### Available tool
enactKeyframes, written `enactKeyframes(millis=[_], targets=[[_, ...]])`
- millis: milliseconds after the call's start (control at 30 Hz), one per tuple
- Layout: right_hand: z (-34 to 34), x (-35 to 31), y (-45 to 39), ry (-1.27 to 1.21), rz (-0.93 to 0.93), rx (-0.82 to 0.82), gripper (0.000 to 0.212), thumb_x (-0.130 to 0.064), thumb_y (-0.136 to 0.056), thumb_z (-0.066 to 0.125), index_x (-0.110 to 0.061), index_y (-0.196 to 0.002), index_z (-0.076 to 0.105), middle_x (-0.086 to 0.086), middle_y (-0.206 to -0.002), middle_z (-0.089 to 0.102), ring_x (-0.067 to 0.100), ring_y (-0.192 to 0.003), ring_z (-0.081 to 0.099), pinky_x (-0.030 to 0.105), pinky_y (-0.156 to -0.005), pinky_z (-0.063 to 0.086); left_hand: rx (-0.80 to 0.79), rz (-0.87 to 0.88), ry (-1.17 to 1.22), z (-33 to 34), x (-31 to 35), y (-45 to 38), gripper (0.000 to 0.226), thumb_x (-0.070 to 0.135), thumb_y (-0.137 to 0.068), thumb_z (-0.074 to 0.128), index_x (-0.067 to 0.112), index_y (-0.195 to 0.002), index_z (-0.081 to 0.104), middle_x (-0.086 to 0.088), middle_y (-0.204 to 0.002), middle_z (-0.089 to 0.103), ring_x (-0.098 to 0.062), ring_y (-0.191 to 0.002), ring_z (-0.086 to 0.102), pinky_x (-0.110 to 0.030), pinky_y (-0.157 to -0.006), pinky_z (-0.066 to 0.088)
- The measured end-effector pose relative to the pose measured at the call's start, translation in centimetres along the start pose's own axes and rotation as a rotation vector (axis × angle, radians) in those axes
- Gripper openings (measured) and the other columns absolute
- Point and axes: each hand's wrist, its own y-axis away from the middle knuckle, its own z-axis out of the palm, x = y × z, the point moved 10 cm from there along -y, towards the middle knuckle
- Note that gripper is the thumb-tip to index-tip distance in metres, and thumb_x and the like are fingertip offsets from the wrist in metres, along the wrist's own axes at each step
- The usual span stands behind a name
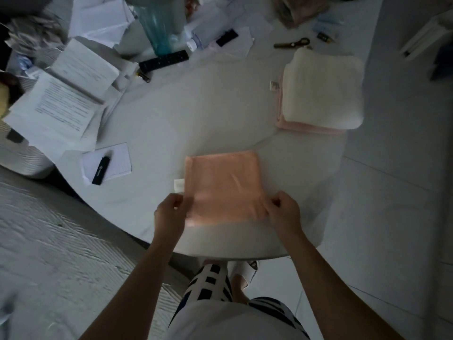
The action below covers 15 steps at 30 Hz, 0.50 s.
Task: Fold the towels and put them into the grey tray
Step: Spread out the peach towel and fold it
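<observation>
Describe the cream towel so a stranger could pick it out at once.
Start at the round white table and look to its far right edge, just below the scissors. There sits a small stack of folded towels; the cream towel is the thick top one. Unlike the pink towel beneath it and the peach towel near the hands, it is off-white.

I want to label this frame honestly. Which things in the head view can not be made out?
- Grey tray: none can be identified in the head view.
- Pile under the cream towel: only pink towel edges show; their number is hidden.
- Fingertips of left hand and right hand: curled at the pink towel, motion-blurred.
- Printed papers: text too small and blurred.
</observation>
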Motion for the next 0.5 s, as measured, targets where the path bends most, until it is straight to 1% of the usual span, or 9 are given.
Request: enactKeyframes(millis=[33, 100, 167, 233, 300, 333, 400, 500], targets=[[0.2, 0.1, 0.2, -0.047, 0.009, -0.002, 0.031, -0.030, -0.085, 0.072, -0.019, -0.063, 0.053, -0.006, -0.059, 0.055, 0.000, -0.053, 0.047, 0.014, -0.051, 0.036, 0.035, -0.027, 0.058, 0.1, -0.2, 0.4, 0.019, 0.036, -0.091, 0.066, 0.021, -0.079, 0.066, 0.004, -0.071, 0.068, -0.012, -0.065, 0.062, -0.022, -0.056, 0.044], [0.6, 0.6, 0.6, -0.109, 0.025, -0.043, 0.020, -0.033, -0.087, 0.070, -0.018, -0.076, 0.063, -0.004, -0.071, 0.064, 0.008, -0.064, 0.056, 0.023, -0.060, 0.043, 0.056, -0.060, 0.195, 0.3, -0.5, 1.4, 0.021, 0.039, -0.090, 0.066, 0.019, -0.084, 0.069, 0.001, -0.077, 0.069, -0.015, -0.070, 0.063, -0.026, -0.061, 0.049], [0.5, 1.5, 1.2, -0.096, 0.029, -0.097, 0.016, -0.040, -0.087, 0.069, -0.025, -0.085, 0.067, -0.009, -0.078, 0.068, 0.007, -0.071, 0.061, 0.021, -0.062, 0.045, -0.002, -0.028, 0.208, 0.5, -0.6, 2.4, 0.021, 0.040, -0.089, 0.068, 0.019, -0.091, 0.067, 0.003, -0.082, 0.070, -0.012, -0.074, 0.064, -0.024, -0.063, 0.051], [0.4, 2.4, 1.8, -0.057, 0.038, -0.143, 0.017, -0.045, -0.083, 0.072, -0.029, -0.083, 0.066, -0.011, -0.077, 0.069, 0.004, -0.072, 0.062, 0.020, -0.060, 0.045, -0.086, 0.020, 0.143, 0.9, -0.9, 3.3, 0.019, 0.038, -0.088, 0.071, 0.020, -0.091, 0.065, 0.006, -0.082, 0.069, -0.005, -0.071, 0.065, -0.017, -0.062, 0.049], [0.4, 2.7, 2.1, -0.013, 0.027, -0.174, 0.014, -0.041, -0.081, 0.074, -0.030, -0.078, 0.064, -0.012, -0.075, 0.067, 0.004, -0.072, 0.060, 0.022, -0.061, 0.043, -0.136, 0.027, 0.080, 1.0, -1.6, 3.8, 0.017, 0.037, -0.087, 0.072, 0.022, -0.084, 0.064, 0.007, -0.074, 0.068, 0.001, -0.065, 0.064, -0.012, -0.058, 0.046], [0.3, 2.6, 2.0, 0.013, 0.007, -0.176, 0.013, -0.037, -0.081, 0.073, -0.030, -0.076, 0.063, -0.012, -0.074, 0.066, 0.004, -0.071, 0.059, 0.022, -0.061, 0.043, -0.134, 0.030, 0.047, 0.8, -1.8, 3.8, 0.018, 0.036, -0.087, 0.072, 0.022, -0.081, 0.064, 0.007, -0.070, 0.067, 0.003, -0.062, 0.063, -0.011, -0.057, 0.044], [-0.1, 2.3, 1.7, 0.062, -0.032, -0.161, 0.015, -0.030, -0.083, 0.072, -0.030, -0.073, 0.061, -0.013, -0.073, 0.065, 0.001, -0.070, 0.059, 0.021, -0.060, 0.042, -0.081, 0.055, -0.022, 0.0, -1.9, 3.6, 0.017, 0.034, -0.087, 0.072, 0.023, -0.078, 0.063, 0.008, -0.066, 0.066, 0.002, -0.058, 0.062, -0.012, -0.055, 0.042], [-0.1, 2.5, 1.4, 0.093, -0.048, -0.154, 0.015, -0.027, -0.082, 0.072, -0.027, -0.071, 0.062, -0.011, -0.070, 0.065, 0.003, -0.067, 0.059, 0.020, -0.059, 0.040, -0.017, 0.065, -0.036, -0.4, -1.6, 3.3, 0.013, 0.032, -0.088, 0.072, 0.025, -0.079, 0.064, 0.011, -0.067, 0.068, 0.000, -0.061, 0.064, -0.016, -0.056, 0.042]])
